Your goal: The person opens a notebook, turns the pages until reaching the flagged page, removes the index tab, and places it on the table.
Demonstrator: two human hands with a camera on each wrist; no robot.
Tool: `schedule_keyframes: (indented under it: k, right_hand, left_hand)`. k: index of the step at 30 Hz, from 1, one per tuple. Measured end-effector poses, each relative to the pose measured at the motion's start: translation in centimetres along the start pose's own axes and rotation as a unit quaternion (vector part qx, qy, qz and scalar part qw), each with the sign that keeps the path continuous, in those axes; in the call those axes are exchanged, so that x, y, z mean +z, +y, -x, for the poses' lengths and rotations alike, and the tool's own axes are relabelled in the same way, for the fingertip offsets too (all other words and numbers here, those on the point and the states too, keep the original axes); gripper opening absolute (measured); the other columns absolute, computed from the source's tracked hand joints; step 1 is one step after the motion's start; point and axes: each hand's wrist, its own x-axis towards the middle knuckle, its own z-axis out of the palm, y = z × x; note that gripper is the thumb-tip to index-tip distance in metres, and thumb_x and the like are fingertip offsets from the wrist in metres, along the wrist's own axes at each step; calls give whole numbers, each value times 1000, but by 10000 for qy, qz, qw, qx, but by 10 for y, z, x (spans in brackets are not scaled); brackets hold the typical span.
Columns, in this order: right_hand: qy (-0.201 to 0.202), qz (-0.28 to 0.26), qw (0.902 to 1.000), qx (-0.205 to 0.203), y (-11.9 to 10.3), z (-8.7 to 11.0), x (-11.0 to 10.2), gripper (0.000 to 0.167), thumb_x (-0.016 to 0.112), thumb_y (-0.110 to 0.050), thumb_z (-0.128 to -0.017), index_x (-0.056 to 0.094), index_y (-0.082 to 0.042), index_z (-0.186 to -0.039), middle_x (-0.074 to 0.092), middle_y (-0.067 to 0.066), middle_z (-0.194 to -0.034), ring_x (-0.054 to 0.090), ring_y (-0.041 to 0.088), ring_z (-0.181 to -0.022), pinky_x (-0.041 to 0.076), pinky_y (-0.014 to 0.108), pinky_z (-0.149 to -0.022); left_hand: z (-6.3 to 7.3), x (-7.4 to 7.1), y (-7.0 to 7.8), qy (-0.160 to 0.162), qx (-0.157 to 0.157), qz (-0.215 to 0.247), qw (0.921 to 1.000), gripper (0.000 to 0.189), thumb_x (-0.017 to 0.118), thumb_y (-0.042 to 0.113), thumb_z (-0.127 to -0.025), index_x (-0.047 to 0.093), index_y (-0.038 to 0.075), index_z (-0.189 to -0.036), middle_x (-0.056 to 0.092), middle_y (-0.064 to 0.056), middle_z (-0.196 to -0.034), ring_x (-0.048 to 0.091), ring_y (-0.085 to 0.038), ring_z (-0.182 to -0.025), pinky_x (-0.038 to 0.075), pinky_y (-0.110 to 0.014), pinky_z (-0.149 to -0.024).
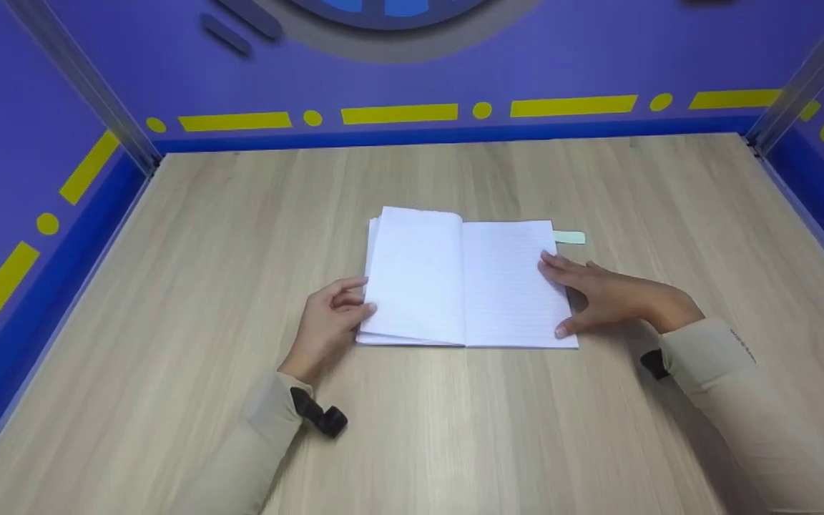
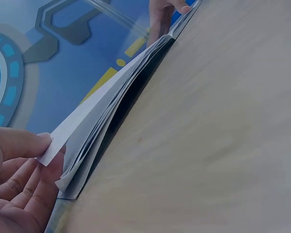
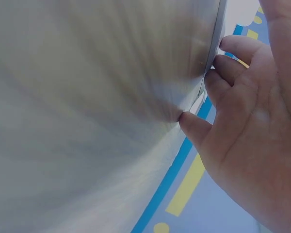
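Left fingers (image 2: 43, 194) pinching, right fingers (image 1: 561, 272) spread, forearms (image 1: 741, 400) converging

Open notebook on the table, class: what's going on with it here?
A person has a lined notebook open on a wood-grain table. The left hand pinches a page at the left edge, lifted slightly off those beneath; the right hand rests on the right-hand page's outer edge. A pale green tab sticks out past that page.

A panelled booth (image 1: 584, 50) encloses a wood-grain tabletop (image 1: 412, 436).
Blue-purple walls (image 1: 18, 121) printed with yellow dashes (image 1: 399, 114) and dots (image 1: 482, 110) stand at nine, twelve and three o'clock, with metal corner posts (image 1: 90, 86) at ten and two.
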Motion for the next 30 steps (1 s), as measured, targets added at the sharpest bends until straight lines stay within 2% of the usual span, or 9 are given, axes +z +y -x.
schedule_keyframes:
  k: [8,14,21,30]
  right_hand:
    - [-52,-16,10000,-13,0,1,-1,118,79,-55,-69,10,-11,-155,-1,8,-163,2,33,-149,4,60,-117]
    - [35,110,9999,-66,1,-1,0,120,80,-54,-67,11,-10,-154,0,8,-163,2,31,-150,4,59,-117]
    - [-42,37,9999,-134,3,-2,1,119,81,-51,-67,12,-8,-154,1,11,-163,2,30,-150,1,60,-117]
    - [-104,102,9998,-156,3,-2,0,121,83,-53,-63,15,-11,-154,1,10,-163,2,31,-150,0,59,-117]
  left_hand:
    - [0,-2,-3,-13,-29,-124,9999,44,73,6,-81,63,8,-124,67,-8,-92,63,-14,-79,53,-22,-74]
    - [1,-1,-4,-33,34,-120,9999,44,73,6,-81,63,8,-123,67,-8,-93,63,-13,-79,53,-22,-73]
    - [1,-2,-6,-57,177,16,9998,44,75,4,-79,64,4,-122,68,-12,-95,64,-14,-82,52,-21,-74]
    - [1,-2,-6,-34,133,-127,9998,43,74,5,-80,64,6,-122,67,-9,-97,64,-15,-86,53,-23,-78]
